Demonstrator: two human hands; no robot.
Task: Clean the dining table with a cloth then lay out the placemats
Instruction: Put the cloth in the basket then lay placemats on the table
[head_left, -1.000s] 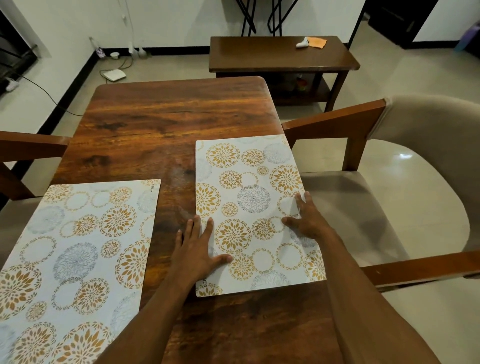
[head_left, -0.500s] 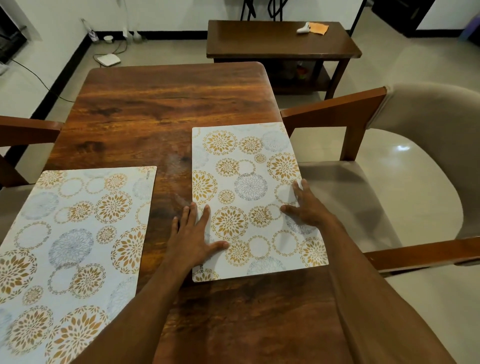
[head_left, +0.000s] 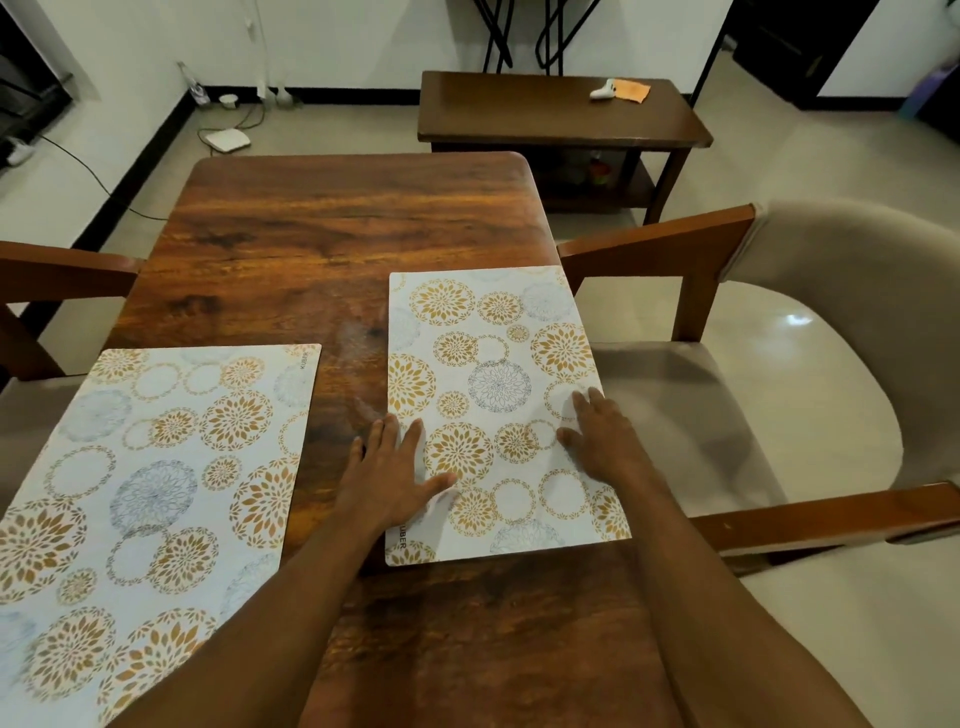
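Head view, looking down on wooden surface (head_left: 337, 234). Two patterned placemats down: left placemat (head_left: 156, 467) at lower left of frame, running off the bottom edge; right placemat (head_left: 498, 338) centre-right, lying flat, right edge along the surface's edge. Left grip (head_left: 387, 480) flat-palmed, fingers straight and spread; rests across right placemat's left edge, thumb on the mat, outer fingers on bare wood. Right grip (head_left: 597, 439) flat too, fingers straight; presses on the same mat's right side. Nothing clasped in either. Padded chair (head_left: 831, 312) at right of frame. Side table (head_left: 545, 114) at upper centre-right, carrying orange cloth (head_left: 632, 91) just beside small white object (head_left: 602, 93).
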